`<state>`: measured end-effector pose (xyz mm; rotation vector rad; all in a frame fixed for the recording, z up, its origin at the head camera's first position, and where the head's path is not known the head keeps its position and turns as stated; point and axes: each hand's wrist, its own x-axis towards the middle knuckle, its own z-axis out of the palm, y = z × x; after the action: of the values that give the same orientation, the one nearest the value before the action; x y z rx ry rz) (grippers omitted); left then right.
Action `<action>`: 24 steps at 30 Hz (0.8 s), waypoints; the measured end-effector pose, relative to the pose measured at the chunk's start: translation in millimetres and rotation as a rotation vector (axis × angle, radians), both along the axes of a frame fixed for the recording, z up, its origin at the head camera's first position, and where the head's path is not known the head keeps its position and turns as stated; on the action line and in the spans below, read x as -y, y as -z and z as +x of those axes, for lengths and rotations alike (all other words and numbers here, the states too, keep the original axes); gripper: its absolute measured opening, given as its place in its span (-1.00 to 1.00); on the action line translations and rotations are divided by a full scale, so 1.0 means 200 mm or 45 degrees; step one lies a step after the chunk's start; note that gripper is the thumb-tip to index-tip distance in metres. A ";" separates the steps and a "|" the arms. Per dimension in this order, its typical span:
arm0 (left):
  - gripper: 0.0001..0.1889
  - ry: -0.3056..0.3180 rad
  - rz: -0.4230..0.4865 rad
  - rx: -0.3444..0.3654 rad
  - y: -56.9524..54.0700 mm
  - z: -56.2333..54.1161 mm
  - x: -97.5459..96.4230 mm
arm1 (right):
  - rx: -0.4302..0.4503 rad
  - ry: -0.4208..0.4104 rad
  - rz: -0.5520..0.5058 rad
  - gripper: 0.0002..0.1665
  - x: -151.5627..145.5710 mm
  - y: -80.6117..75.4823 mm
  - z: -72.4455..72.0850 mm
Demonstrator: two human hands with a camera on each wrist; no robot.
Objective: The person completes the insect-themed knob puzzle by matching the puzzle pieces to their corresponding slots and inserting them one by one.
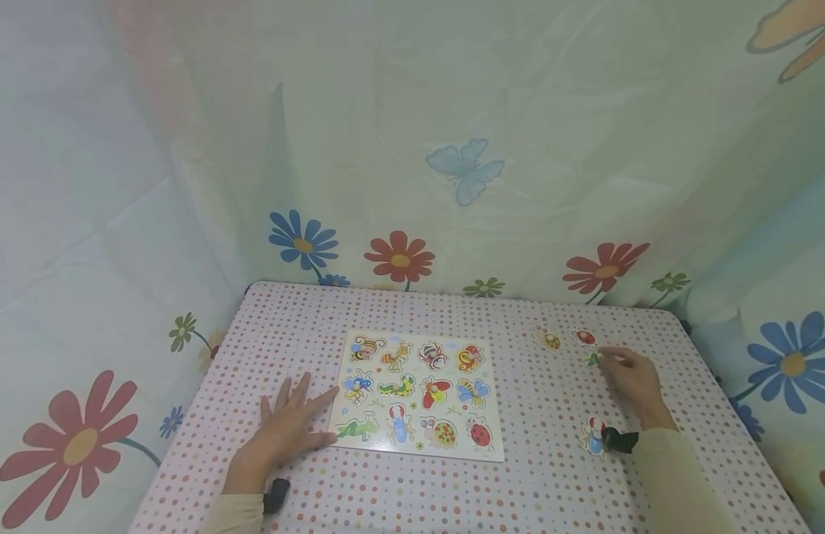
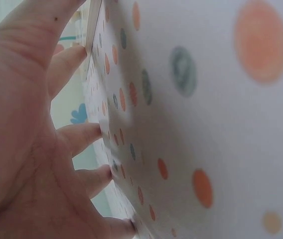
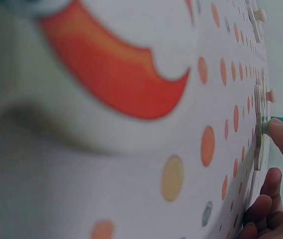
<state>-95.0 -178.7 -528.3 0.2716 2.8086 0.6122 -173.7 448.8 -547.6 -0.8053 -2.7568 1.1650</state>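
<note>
A wooden insect puzzle board (image 1: 418,406) with printed bugs lies flat on the dotted tabletop. My left hand (image 1: 286,426) rests at its left side, fingers spread, with the index finger and thumb tips at the board's edge. To the right of the board, my right hand (image 1: 633,382) pinches a green puzzle piece (image 1: 593,359) by its small knob (image 3: 265,128). Fingers cover much of that piece in the head view. By the right wrist lies a blue beetle puzzle piece (image 1: 593,437) with red pincers, partly behind a black wrist strap (image 1: 619,440).
Just beyond the right hand lie a ladybug puzzle piece (image 1: 584,337) and a spotted snail-like puzzle piece (image 1: 547,339). A dotted cloth (image 1: 546,489) covers the table. Behind and beside it hangs a flower-printed curtain (image 1: 359,111).
</note>
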 end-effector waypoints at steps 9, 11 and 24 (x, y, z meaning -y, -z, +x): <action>-0.14 -0.003 0.001 -0.001 0.01 0.00 0.00 | 0.030 -0.024 -0.003 -0.47 0.00 -0.01 0.01; -0.14 -0.003 0.005 0.001 0.01 0.01 0.00 | 0.036 -0.028 -0.002 -0.48 0.00 -0.02 0.01; -0.14 0.017 0.009 -0.005 0.00 0.01 0.00 | 0.007 -0.097 0.038 -0.49 0.08 -0.11 0.08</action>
<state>-92.8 -178.4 -528.2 0.2927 2.8062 0.6197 -156.9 432.6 -526.4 -0.7079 -2.8255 1.1328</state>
